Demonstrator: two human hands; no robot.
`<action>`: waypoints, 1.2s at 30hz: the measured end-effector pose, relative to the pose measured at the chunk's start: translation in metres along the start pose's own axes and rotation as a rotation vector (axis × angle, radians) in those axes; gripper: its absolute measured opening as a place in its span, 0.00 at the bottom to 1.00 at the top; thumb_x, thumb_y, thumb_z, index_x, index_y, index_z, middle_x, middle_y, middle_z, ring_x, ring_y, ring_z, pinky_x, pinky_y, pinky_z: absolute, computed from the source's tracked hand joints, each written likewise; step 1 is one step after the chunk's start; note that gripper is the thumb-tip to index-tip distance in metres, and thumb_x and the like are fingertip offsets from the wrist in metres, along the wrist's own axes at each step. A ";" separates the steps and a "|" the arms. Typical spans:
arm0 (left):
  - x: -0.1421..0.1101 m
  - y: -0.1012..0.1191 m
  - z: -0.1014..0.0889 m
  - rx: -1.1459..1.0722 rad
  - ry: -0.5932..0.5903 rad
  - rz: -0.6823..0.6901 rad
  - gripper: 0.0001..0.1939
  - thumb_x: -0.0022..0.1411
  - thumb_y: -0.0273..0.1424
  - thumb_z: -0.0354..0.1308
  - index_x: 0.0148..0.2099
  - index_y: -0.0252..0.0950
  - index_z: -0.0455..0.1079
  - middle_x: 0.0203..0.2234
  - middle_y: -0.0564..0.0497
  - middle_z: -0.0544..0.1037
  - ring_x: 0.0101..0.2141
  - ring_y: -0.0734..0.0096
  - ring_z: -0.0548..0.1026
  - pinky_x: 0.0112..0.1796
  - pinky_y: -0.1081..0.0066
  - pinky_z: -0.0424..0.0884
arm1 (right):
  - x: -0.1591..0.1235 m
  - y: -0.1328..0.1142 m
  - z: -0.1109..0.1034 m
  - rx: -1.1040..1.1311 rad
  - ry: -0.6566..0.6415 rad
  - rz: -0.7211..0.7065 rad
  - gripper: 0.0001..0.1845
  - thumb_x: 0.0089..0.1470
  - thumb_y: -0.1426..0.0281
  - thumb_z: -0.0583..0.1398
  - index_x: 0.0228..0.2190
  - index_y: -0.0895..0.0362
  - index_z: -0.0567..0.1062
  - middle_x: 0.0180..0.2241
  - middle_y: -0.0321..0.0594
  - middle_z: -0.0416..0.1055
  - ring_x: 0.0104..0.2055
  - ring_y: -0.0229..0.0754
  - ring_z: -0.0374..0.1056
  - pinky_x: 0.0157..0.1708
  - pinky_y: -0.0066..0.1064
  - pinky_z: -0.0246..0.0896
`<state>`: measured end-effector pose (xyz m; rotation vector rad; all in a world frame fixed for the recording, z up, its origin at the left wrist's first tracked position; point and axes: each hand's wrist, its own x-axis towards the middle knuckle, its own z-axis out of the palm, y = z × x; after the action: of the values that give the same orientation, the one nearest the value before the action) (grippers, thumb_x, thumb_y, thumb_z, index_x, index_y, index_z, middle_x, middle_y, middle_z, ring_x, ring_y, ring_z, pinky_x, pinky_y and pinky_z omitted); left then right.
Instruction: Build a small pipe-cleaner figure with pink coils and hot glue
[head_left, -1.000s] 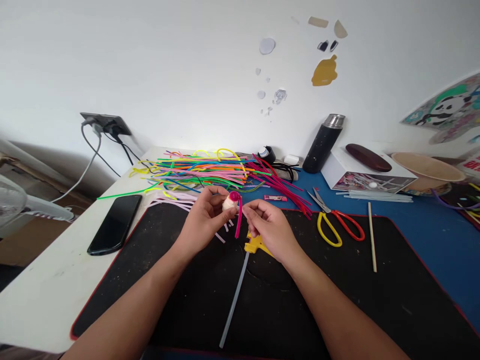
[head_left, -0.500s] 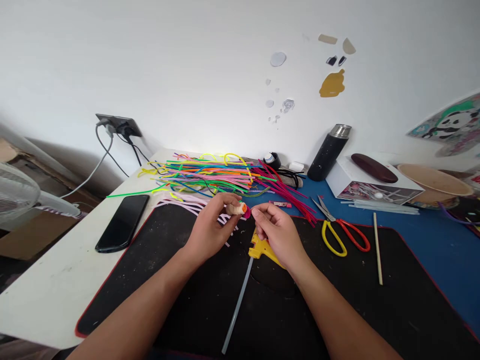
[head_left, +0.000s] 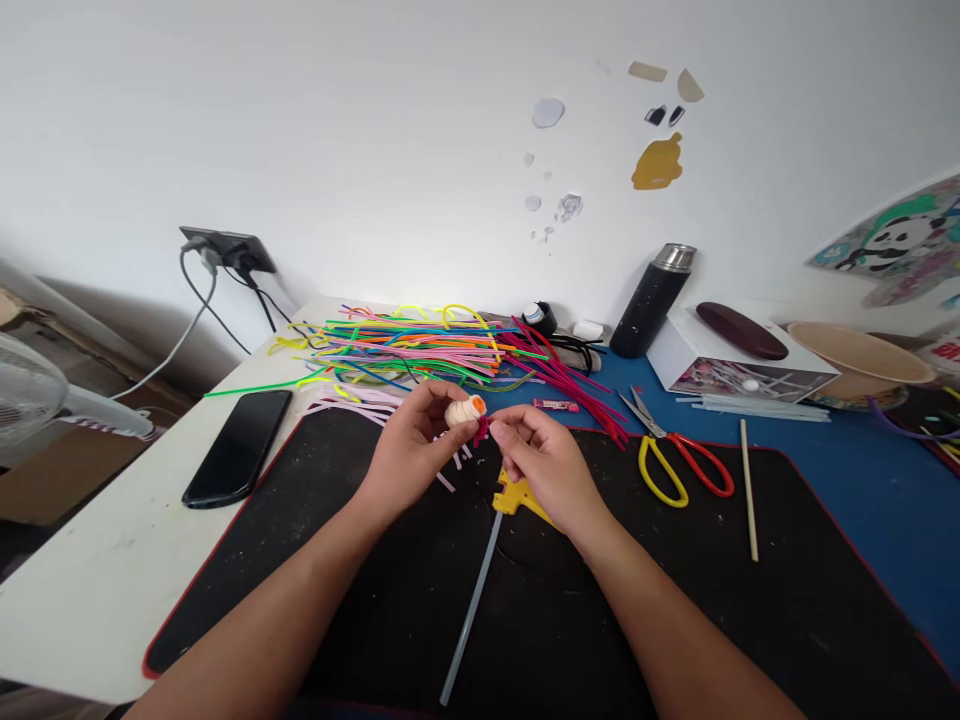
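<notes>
Between thumb and fingers, my left hand [head_left: 409, 440] grips a small cream-coloured wrapped roll [head_left: 459, 411] with an orange spot at its end. A short magenta fuzzy piece [head_left: 481, 432], like pipe cleaner, sits against the roll's lower right. My right hand [head_left: 544, 460] pinches at the edge of that magenta piece, its fingertips close to the left thumb. Partly behind the right hand lies a yellow glue gun [head_left: 514, 495], with a long translucent glue stick [head_left: 472, 610] sticking out of it toward me.
Colourful pipe cleaners [head_left: 412, 345] lie piled along the wall. Scissors [head_left: 664, 445] and a wooden stick [head_left: 749, 490] rest right on the black mat [head_left: 390, 620]. A phone [head_left: 238, 450] lies left; a black thermos [head_left: 652, 300] stands behind, beside a white box [head_left: 742, 365].
The roll has tilted so its orange end faces more upward, and the magenta piece now shows below it. Both hands stay close together; the whole view has shifted slightly.
</notes>
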<state>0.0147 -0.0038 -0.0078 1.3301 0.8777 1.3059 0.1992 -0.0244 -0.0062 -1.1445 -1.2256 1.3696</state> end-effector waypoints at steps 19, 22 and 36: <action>0.005 0.010 0.000 -0.288 0.034 -0.228 0.22 0.51 0.34 0.81 0.43 0.36 0.74 0.36 0.52 0.81 0.36 0.67 0.82 0.42 0.66 0.81 | -0.002 0.006 0.000 -0.245 0.099 -0.144 0.15 0.63 0.55 0.64 0.41 0.54 0.79 0.23 0.30 0.66 0.24 0.39 0.63 0.26 0.32 0.57; 0.005 0.009 -0.001 -0.268 0.021 -0.231 0.22 0.52 0.35 0.81 0.43 0.36 0.74 0.35 0.52 0.82 0.34 0.68 0.82 0.40 0.67 0.81 | -0.001 0.006 -0.001 -0.241 0.121 -0.152 0.15 0.63 0.56 0.64 0.39 0.54 0.80 0.23 0.30 0.67 0.23 0.38 0.62 0.26 0.32 0.57; 0.006 0.002 -0.006 -0.200 0.027 -0.215 0.24 0.55 0.36 0.80 0.52 0.37 0.79 0.39 0.50 0.83 0.36 0.67 0.82 0.40 0.67 0.79 | -0.001 -0.009 -0.005 -0.026 0.073 -0.058 0.20 0.55 0.51 0.70 0.33 0.55 0.79 0.19 0.28 0.65 0.20 0.35 0.60 0.23 0.28 0.55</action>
<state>0.0098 0.0029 -0.0054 1.0356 0.8594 1.2107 0.2048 -0.0238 0.0030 -1.1582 -1.2183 1.2613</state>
